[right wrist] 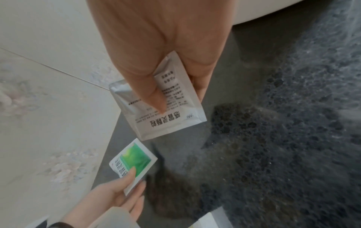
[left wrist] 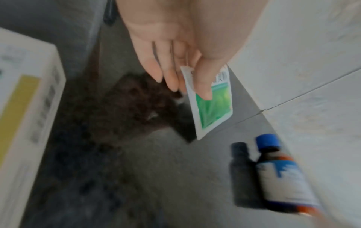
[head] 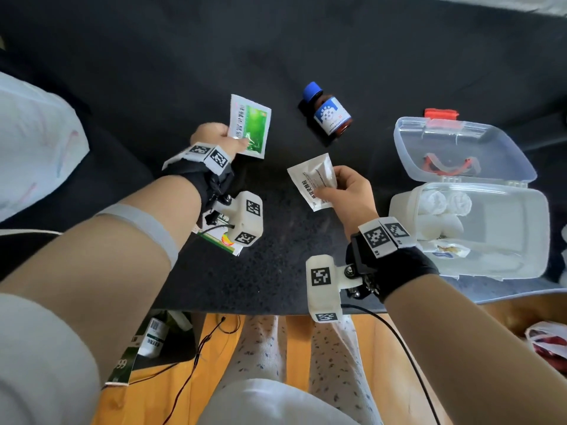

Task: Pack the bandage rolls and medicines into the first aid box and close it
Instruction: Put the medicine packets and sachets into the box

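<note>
- a green sachet (head: 251, 126) is pinched by the left hand (head: 211, 137) above the dark counter (head: 171, 72).
- a white sachet (head: 313, 180) is pinched by the right hand (head: 348, 191).
- a brown bottle (head: 329, 111) is laid between them, further back.
- the first aid box (head: 518, 228) is open at the right, with bandage rolls (head: 448, 202) inside.

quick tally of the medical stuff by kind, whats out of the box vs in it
sachets, one in each hand: 2
bottles, lying on the table: 1
bandage rolls in the box: 3
total: 6
</note>
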Demonstrator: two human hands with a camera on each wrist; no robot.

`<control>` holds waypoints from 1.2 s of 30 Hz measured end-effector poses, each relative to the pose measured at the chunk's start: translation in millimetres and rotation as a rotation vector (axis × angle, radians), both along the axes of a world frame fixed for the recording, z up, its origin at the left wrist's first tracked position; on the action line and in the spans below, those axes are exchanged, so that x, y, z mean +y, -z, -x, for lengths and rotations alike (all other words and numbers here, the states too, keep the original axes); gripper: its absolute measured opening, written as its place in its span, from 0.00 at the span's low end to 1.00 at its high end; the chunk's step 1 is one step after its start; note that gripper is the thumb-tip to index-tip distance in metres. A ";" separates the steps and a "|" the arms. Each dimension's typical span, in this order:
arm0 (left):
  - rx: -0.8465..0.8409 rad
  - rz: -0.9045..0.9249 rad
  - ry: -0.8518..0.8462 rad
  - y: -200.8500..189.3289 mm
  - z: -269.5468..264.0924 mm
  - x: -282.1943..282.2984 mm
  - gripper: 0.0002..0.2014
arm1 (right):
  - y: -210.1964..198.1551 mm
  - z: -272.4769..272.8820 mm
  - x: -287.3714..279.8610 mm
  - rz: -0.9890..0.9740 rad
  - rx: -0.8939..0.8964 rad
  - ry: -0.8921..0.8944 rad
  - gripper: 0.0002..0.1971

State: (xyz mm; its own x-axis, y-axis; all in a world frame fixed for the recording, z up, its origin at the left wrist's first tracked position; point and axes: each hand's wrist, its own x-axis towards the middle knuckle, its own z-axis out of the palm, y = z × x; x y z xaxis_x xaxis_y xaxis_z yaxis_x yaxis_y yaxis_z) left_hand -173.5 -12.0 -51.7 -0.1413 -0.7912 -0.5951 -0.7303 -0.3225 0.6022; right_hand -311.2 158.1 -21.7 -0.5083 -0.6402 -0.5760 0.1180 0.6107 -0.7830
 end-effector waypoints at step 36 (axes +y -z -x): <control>0.535 -0.083 0.168 -115.9 245.6 243.9 0.07 | -100.0 234.4 162.7 0.033 0.310 -0.163 0.17</control>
State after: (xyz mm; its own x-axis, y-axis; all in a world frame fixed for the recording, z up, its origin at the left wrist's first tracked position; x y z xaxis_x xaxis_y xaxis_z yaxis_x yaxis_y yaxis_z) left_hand -419.1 231.9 64.1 -0.5605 -0.6850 -0.4654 -0.3759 -0.2903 0.8800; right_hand -545.6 320.8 78.3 -0.5454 -0.7432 -0.3877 -0.2254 0.5755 -0.7861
